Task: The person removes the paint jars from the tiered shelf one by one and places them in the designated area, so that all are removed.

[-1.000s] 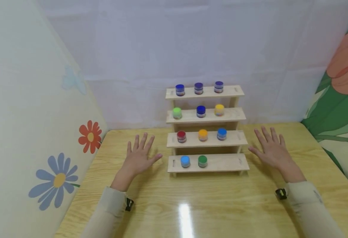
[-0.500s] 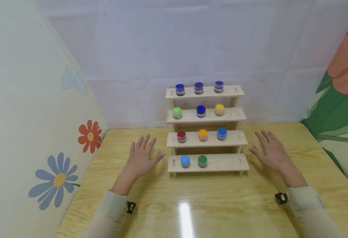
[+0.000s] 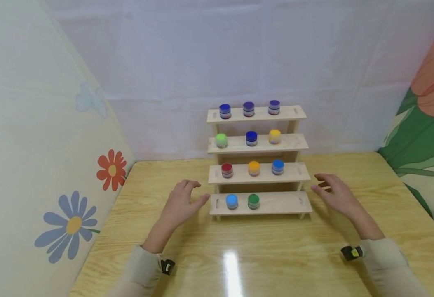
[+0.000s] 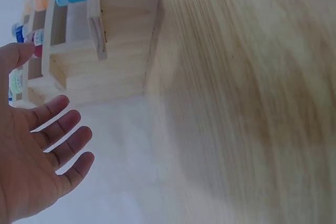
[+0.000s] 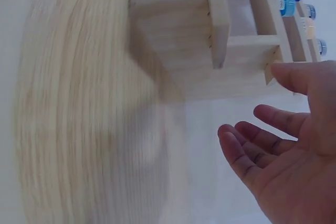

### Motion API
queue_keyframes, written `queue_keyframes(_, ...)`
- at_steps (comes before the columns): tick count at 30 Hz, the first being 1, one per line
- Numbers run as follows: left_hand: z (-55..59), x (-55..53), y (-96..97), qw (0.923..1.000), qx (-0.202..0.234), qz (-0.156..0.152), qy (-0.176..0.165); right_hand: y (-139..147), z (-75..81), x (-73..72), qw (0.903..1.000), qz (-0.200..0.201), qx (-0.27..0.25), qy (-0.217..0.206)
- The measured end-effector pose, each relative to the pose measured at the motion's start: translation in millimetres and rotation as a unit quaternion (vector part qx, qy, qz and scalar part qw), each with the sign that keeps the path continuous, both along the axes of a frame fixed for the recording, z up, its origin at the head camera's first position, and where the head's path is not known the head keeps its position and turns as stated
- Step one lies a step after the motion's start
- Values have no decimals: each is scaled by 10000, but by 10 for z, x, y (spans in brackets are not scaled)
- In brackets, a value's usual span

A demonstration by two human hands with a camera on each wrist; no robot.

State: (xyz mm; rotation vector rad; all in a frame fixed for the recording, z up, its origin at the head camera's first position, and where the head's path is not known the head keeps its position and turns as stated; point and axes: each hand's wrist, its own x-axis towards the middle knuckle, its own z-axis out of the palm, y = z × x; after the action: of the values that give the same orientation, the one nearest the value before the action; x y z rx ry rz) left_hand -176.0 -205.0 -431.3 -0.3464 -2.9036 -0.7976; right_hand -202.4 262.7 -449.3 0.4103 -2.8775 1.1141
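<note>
A four-tier wooden stand [image 3: 280, 203] holds small paint jars in rows. My left hand [image 3: 181, 202] is just left of it, fingers loosely bent and nothing held; in the left wrist view the palm [image 4: 26, 166] faces the stand's side. On the right, my right hand [image 3: 337, 196] hovers beside the stand with fingers softly curled and holding nothing. The lowest tier carries a light blue jar [image 3: 231, 201] and a green jar [image 3: 253, 201]. Above them sit a dark red jar [image 3: 227, 170], an orange jar [image 3: 254, 168] and a blue jar [image 3: 277, 167].
On the upper tiers stand a light green jar [image 3: 221, 141], a yellow jar [image 3: 275, 137] and several dark blue or purple jars. The wood-grain table [image 3: 276, 255] meets a white cloth backdrop [image 3: 187, 62]. Flower-painted panels [image 3: 12, 144] flank both sides.
Both hands have gone from spread, straight fingers to loosely bent ones, turning their palms inward. The left hand has come a little closer to the stand; the jars stay in place.
</note>
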Motion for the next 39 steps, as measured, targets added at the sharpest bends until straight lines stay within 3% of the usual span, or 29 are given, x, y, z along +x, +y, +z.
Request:
queue_keyframes(12,18,91,166,9924,1018,59,-693,-55,37,41,9930,-114,-819,-847)
queue_keyframes(26,43,161,349,9857,1564,-169,-607,-100,6,70,9666,-103,-1665,-1945)
queue_keyframes(39,18,181,444,9817,1752,-435,-602,-130,-39,84,9475,-95,-2107,-2402)
